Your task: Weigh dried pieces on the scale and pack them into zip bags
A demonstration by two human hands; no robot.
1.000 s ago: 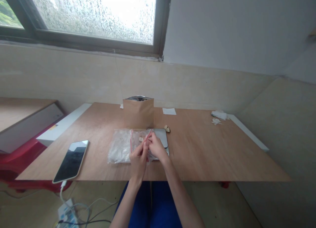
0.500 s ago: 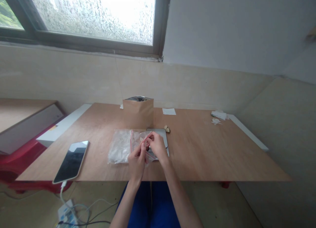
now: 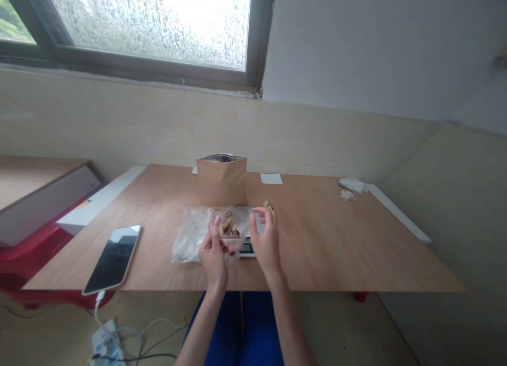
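Note:
My left hand (image 3: 213,256) holds a small clear zip bag (image 3: 233,230) with a red strip, lifted just above the table; brown pieces show inside it. My right hand (image 3: 266,241) is beside the bag's right edge with its fingers spread, touching or nearly touching it. Under and behind the bag lies a flat silver scale (image 3: 253,234), partly hidden by both hands. A stack of clear plastic bags (image 3: 189,240) lies to the left of my left hand. One small tan piece (image 3: 269,205) rests on the table just beyond the scale.
A brown paper pouch (image 3: 222,179) stands open behind the scale. A phone (image 3: 112,259) on a cable lies at the front left of the wooden table (image 3: 336,239). A white slip (image 3: 271,178) and crumpled white scraps (image 3: 350,186) lie farther back.
The small bag has been lifted off the table and turned upright. My right hand let go of its red strip and opened beside it; my left hand keeps hold.

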